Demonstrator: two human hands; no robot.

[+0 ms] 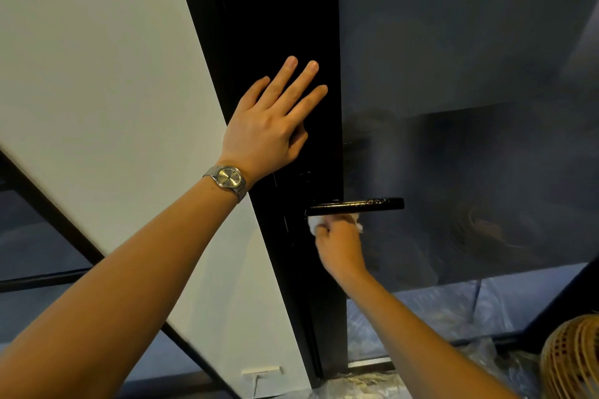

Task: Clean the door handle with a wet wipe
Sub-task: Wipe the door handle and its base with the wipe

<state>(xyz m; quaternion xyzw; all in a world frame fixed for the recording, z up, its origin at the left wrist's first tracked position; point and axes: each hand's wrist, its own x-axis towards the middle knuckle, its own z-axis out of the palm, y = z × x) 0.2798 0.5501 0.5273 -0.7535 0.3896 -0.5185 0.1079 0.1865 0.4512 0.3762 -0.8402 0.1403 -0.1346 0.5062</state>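
A black lever door handle [359, 206] sticks out to the right from the black door frame [291, 26], level and glossy. My right hand [340, 244] is just below the handle, fingers closed on a white wet wipe [313, 225] that it presses up against the handle's underside near its base. The wipe shows on both sides of the fingers. My left hand [272, 120], with a metal watch on the wrist, lies flat on the door frame above the handle, fingers spread and holding nothing.
A dark glass door panel [470, 74] fills the right side. A white wall [97, 74] stands to the left of the frame. A woven basket [573, 363] sits at the lower right on plastic sheeting [421, 317] covering the floor.
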